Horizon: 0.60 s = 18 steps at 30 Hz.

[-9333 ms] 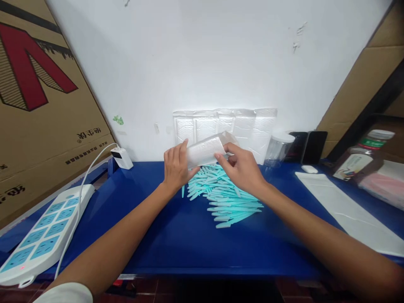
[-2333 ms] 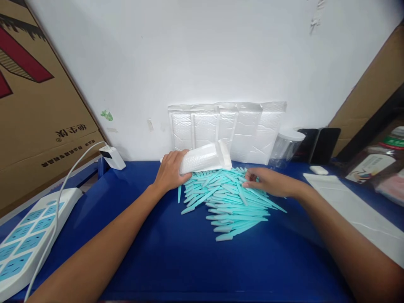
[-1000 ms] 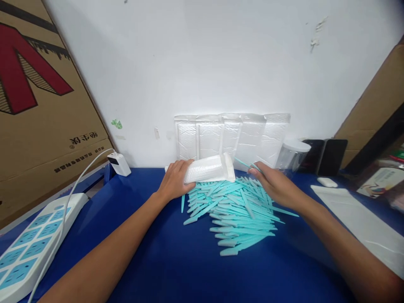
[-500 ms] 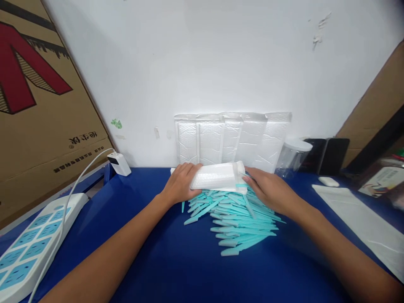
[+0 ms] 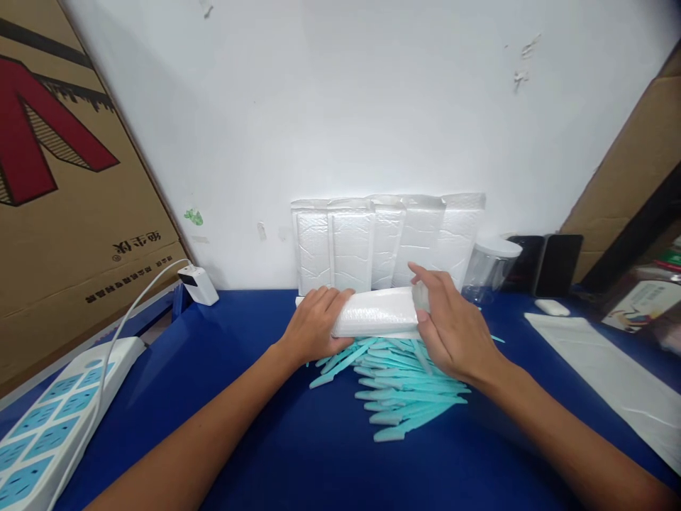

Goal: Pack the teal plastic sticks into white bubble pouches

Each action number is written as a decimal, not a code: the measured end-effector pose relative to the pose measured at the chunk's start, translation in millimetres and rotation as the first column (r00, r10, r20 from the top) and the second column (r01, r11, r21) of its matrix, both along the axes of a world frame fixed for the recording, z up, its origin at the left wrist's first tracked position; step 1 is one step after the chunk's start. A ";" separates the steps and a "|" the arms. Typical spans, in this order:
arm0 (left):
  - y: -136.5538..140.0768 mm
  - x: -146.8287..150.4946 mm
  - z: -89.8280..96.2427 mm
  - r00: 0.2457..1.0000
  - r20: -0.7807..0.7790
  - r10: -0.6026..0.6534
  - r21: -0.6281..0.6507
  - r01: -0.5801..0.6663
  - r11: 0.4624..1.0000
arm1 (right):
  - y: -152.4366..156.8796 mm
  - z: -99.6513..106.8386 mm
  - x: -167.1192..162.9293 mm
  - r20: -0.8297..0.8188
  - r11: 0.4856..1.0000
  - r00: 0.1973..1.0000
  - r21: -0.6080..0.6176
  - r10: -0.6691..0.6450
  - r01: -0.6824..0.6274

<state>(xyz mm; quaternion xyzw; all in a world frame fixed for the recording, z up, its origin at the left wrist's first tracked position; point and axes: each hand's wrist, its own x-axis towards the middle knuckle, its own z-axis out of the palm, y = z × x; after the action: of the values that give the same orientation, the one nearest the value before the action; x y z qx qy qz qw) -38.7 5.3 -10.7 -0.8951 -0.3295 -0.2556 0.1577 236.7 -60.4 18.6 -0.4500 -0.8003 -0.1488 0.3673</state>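
A white padded bubble mailer (image 5: pixel 379 312) lies crosswise above a heap of teal eyebrow razors (image 5: pixel 407 394) with pale blade covers. My left hand (image 5: pixel 318 323) is closed round the mailer's left end, fingers on top and thumb below. At its right end my right hand (image 5: pixel 452 319) grips the mouth between thumb and curled fingers, the index finger stretched out above. A clear flap edge shows by these fingers. The mailer's inside is hidden, and its body looks bulged. Part of the razor heap is covered by the mailer and my right hand.
Several silvery bubble mailers (image 5: pixel 351 245) lean on the wall behind. To the right are a lidded clear jar (image 5: pixel 489 273), dark phones (image 5: pixel 558 266), a white case (image 5: pixel 552 307) and a white sheet (image 5: pixel 601 376). A power strip (image 5: pixel 47 419) and charger (image 5: pixel 198 284) are on the left.
My right hand has shifted over the mailer's mouth and turned, its index finger now raised. The teal razor piece seen at the mouth before no longer shows there. The mailer sits slightly lower.
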 end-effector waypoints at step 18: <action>17.8 -19.8 -1.8 0.737 0.587 0.334 -0.118 -0.330 0.937 | -3.3 -4.7 -5.0 -0.322 0.929 0.941 0.369 0.106 0.022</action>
<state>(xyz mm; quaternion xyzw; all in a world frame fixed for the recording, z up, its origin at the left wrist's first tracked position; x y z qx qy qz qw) -58.5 23.2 -12.5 -0.6953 -0.5171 -0.4917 0.0860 231.7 -63.7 13.8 -0.3746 -0.6934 -0.2088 0.5790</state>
